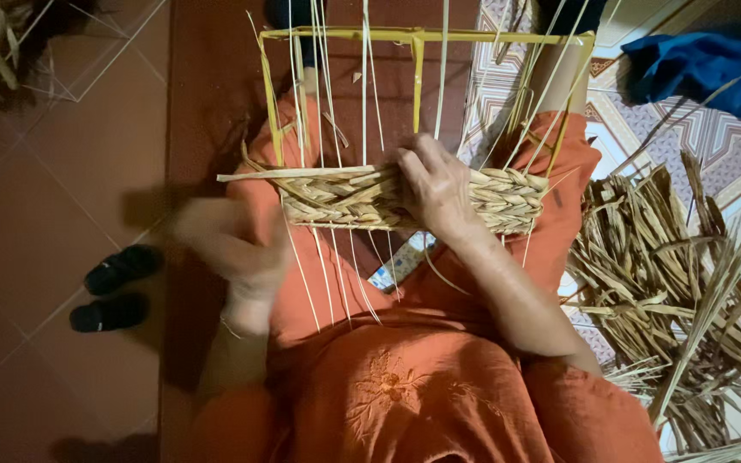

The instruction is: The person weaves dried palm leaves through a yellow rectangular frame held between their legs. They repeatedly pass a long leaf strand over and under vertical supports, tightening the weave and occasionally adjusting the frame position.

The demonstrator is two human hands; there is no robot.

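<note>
A: Position of the woven band?

B: The woven band point(362, 199) of braided straw spans a yellow frame point(418, 38) resting across the person's lap, with thin upright strands point(365, 86) running through it.

A: Right hand?

B: The right hand point(436, 184) lies on the band right of its centre, fingers curled and pressing the braid.

A: Left hand?

B: The left hand point(233, 244) is beside the band's left end, apart from it. It is blurred; whether it is spread or pinching a strand cannot be told.

A: Surroundings?

B: A heap of dried straw point(679, 291) lies at the person's right, black sandals point(113, 287) at the left, a blue cloth point(705, 69) beyond the heap.
</note>
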